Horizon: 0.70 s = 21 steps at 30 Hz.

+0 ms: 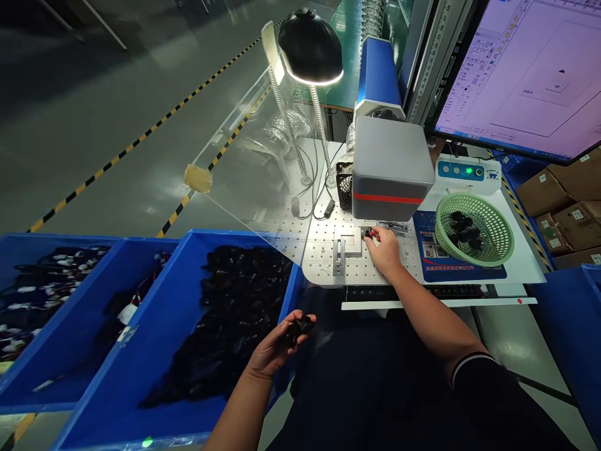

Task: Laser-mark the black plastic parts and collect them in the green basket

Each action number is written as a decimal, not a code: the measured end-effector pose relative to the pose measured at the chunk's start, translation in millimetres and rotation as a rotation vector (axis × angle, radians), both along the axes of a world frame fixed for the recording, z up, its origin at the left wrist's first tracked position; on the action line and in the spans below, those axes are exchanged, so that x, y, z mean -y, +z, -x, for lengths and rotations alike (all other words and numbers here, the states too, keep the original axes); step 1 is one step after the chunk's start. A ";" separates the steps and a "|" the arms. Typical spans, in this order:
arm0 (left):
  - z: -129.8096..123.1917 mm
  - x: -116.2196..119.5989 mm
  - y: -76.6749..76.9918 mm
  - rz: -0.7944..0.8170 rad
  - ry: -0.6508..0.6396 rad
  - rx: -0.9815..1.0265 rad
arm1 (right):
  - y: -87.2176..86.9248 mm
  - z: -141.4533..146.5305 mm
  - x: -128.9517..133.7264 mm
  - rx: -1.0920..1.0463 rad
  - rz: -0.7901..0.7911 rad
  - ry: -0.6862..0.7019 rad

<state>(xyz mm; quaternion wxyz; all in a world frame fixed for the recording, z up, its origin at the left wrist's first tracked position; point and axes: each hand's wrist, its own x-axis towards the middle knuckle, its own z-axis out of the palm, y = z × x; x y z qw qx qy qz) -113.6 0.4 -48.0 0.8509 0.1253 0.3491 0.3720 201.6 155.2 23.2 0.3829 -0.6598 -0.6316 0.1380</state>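
Note:
My left hand is curled around several small black plastic parts, held above the right edge of a blue bin. A heap of similar black parts lies in that bin. On the perforated white worktop, my right hand pinches one small black part between thumb and fingertips. This part is at the right side of a metal fixture, below a grey machine head with a red stripe. The fingers partly cover it, so its exact seating is hidden.
A green basket with several black parts stands on a blue mat at the right. A monitor overhangs the back right. A lamp and a clear panel rise at the left. Under the worktop is a keyboard.

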 end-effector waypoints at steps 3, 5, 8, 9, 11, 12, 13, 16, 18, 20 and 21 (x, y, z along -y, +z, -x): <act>0.7 0.2 -0.6 0.004 -0.002 0.004 | 1.1 -3.8 6.2 -0.004 -0.001 -0.002; 1.4 0.2 -1.2 0.007 -0.005 0.005 | 3.1 -8.4 19.8 0.000 -0.009 -0.013; 2.6 -0.2 -2.7 0.011 -0.007 0.000 | 6.5 -16.6 57.2 0.000 -0.082 0.011; 3.1 -0.4 -3.3 0.012 -0.008 -0.003 | 7.0 -19.4 73.2 -0.005 -0.121 0.037; 4.1 -0.8 -4.6 0.016 -0.011 -0.010 | 6.0 -25.2 106.2 -0.010 -0.184 0.105; 4.5 -0.9 -5.1 0.020 -0.013 -0.015 | 4.4 -28.2 121.9 -0.006 -0.198 0.138; 5.0 -1.0 -5.4 0.026 -0.015 -0.021 | 2.0 -31.2 136.1 0.005 -0.200 0.167; 5.5 -1.0 -4.7 0.044 -0.018 -0.040 | -7.1 -39.6 166.0 0.063 -0.155 0.220; 5.1 -0.9 -3.2 0.049 -0.024 -0.052 | -12.4 -43.3 174.8 0.087 -0.127 0.229; 4.3 -0.8 -1.7 0.047 -0.028 -0.063 | -15.4 -44.7 176.6 0.095 -0.107 0.237; 3.9 -0.7 -1.2 0.044 -0.027 -0.067 | -16.1 -44.6 175.9 0.099 -0.096 0.245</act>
